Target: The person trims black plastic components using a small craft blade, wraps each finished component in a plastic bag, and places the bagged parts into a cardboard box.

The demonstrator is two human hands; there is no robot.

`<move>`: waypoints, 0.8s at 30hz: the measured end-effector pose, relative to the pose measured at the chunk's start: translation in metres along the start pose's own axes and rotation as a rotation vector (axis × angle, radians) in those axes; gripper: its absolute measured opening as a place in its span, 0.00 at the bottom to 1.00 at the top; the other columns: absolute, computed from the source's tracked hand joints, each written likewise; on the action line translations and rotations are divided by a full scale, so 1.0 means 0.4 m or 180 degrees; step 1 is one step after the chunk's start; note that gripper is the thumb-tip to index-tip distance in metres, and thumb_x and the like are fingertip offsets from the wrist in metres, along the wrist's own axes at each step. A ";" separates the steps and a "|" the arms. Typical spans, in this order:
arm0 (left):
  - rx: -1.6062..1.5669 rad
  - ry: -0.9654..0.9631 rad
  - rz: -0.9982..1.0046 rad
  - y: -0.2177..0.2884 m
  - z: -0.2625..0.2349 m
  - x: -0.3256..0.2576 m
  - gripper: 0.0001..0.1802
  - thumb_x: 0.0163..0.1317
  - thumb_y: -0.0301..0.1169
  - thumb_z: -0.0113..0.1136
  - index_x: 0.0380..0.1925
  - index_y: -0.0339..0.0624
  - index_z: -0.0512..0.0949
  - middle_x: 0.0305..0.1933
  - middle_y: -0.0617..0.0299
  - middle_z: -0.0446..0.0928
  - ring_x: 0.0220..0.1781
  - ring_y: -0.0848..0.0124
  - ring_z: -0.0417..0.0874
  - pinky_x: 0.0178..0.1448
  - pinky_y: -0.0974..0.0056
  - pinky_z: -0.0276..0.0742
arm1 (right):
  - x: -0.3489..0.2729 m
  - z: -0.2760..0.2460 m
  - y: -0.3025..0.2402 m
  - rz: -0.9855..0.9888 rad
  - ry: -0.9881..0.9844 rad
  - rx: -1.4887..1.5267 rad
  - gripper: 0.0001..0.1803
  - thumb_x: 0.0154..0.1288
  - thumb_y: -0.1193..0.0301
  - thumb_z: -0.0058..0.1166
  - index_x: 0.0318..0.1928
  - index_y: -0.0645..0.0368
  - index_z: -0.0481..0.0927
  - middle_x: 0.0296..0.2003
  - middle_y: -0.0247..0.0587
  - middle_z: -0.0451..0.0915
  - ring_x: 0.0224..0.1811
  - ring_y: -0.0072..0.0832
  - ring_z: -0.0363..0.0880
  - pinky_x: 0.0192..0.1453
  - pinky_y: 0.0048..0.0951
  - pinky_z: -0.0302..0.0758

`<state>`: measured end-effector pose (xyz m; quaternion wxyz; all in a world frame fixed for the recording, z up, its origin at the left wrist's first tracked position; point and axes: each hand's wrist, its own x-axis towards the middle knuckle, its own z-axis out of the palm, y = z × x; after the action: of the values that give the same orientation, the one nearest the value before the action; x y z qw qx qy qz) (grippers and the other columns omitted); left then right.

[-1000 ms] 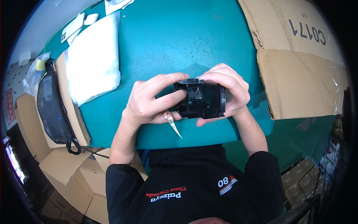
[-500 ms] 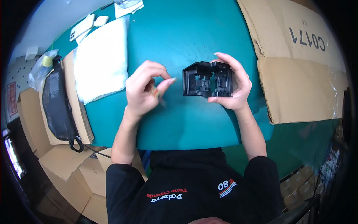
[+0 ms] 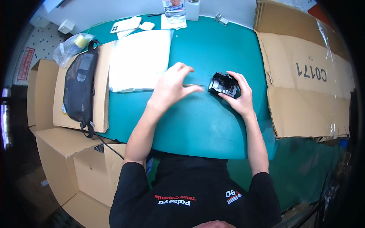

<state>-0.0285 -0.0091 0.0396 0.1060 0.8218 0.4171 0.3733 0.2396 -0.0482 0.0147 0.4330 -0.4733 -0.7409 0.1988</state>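
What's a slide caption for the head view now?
The right hand grips a black part over a green table; the left hand, thumb and forefinger apart, is to its left.

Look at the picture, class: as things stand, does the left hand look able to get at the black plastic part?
Probably yes: the right hand grips the black plastic part from the right, leaving the side facing the left hand uncovered.

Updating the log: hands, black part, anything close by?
Right hand gripping black plastic part. Left hand thumb and fingers apart; thin tool there, hold unclear. White package close by, on the left.
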 end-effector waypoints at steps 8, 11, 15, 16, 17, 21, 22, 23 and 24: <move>-0.0395 0.0538 -0.1462 -0.108 -0.204 -0.005 0.07 0.64 0.28 0.67 0.35 0.34 0.85 0.26 0.61 0.84 0.28 0.75 0.85 0.35 0.69 0.80 | 0.003 -0.010 -0.013 0.0042 0.0041 -0.0365 0.42 0.42 0.77 0.80 0.63 0.59 0.78 0.56 0.48 0.80 0.58 0.43 0.81 0.64 0.38 0.78; -0.0639 0.0088 -0.2029 -0.146 -0.249 -0.028 0.08 0.64 0.28 0.67 0.38 0.34 0.87 0.28 0.59 0.86 0.30 0.76 0.87 0.36 0.70 0.82 | 0.001 -0.012 -0.016 -0.0030 0.0016 -0.0390 0.42 0.43 0.74 0.81 0.63 0.60 0.77 0.55 0.48 0.79 0.58 0.43 0.81 0.63 0.38 0.78; 0.0004 -0.0137 -0.1920 -0.191 -0.251 -0.058 0.12 0.67 0.32 0.64 0.41 0.35 0.88 0.37 0.48 0.88 0.40 0.62 0.91 0.47 0.59 0.84 | 0.003 -0.019 -0.014 -0.0076 0.0017 -0.0366 0.43 0.43 0.69 0.82 0.63 0.60 0.77 0.55 0.48 0.79 0.58 0.42 0.80 0.63 0.38 0.78; 0.0658 -0.0019 -0.1497 -0.205 -0.237 -0.068 0.13 0.68 0.33 0.61 0.41 0.34 0.88 0.40 0.44 0.87 0.45 0.56 0.90 0.53 0.55 0.84 | 0.002 -0.016 -0.014 -0.0074 0.0026 -0.0357 0.43 0.43 0.69 0.82 0.63 0.60 0.77 0.55 0.48 0.79 0.58 0.42 0.80 0.63 0.38 0.78; 0.0666 -0.0027 -0.1495 -0.212 -0.223 -0.067 0.13 0.68 0.33 0.61 0.41 0.34 0.88 0.40 0.44 0.87 0.45 0.56 0.90 0.53 0.55 0.84 | 0.002 -0.012 -0.013 -0.0064 0.0029 -0.0342 0.44 0.43 0.69 0.82 0.63 0.60 0.77 0.55 0.48 0.79 0.58 0.43 0.80 0.63 0.38 0.78; 0.1734 -0.0383 -0.1388 -0.227 -0.139 -0.057 0.14 0.68 0.33 0.56 0.38 0.32 0.85 0.49 0.37 0.82 0.50 0.46 0.84 0.61 0.49 0.78 | 0.001 -0.001 -0.006 -0.0070 0.0069 -0.0353 0.43 0.44 0.68 0.81 0.63 0.60 0.77 0.56 0.48 0.79 0.58 0.43 0.80 0.64 0.40 0.78; 0.1915 -0.0325 -0.1152 -0.229 -0.126 -0.061 0.14 0.67 0.31 0.55 0.36 0.31 0.85 0.44 0.36 0.82 0.49 0.44 0.83 0.60 0.47 0.77 | 0.004 0.000 -0.007 -0.0015 0.0063 -0.0326 0.42 0.44 0.68 0.81 0.63 0.59 0.77 0.56 0.47 0.79 0.59 0.44 0.79 0.64 0.40 0.77; 0.2073 -0.0288 -0.0906 -0.225 -0.115 -0.061 0.13 0.65 0.29 0.54 0.33 0.30 0.85 0.40 0.35 0.82 0.49 0.41 0.83 0.59 0.45 0.76 | 0.003 -0.003 -0.010 0.0018 0.0084 -0.0324 0.42 0.44 0.68 0.81 0.63 0.59 0.77 0.56 0.47 0.79 0.59 0.44 0.79 0.64 0.40 0.77; 0.2071 -0.0317 -0.0881 -0.226 -0.113 -0.056 0.13 0.65 0.29 0.54 0.33 0.30 0.85 0.40 0.35 0.82 0.49 0.41 0.83 0.59 0.45 0.76 | 0.008 -0.006 -0.013 0.0019 0.0065 -0.0330 0.42 0.44 0.68 0.81 0.63 0.59 0.77 0.56 0.47 0.79 0.59 0.44 0.79 0.64 0.40 0.77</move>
<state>-0.1234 0.0243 0.0155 -0.0915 0.7654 0.6159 0.1625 0.2382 -0.0483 0.0210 0.4148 -0.4994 -0.7444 0.1566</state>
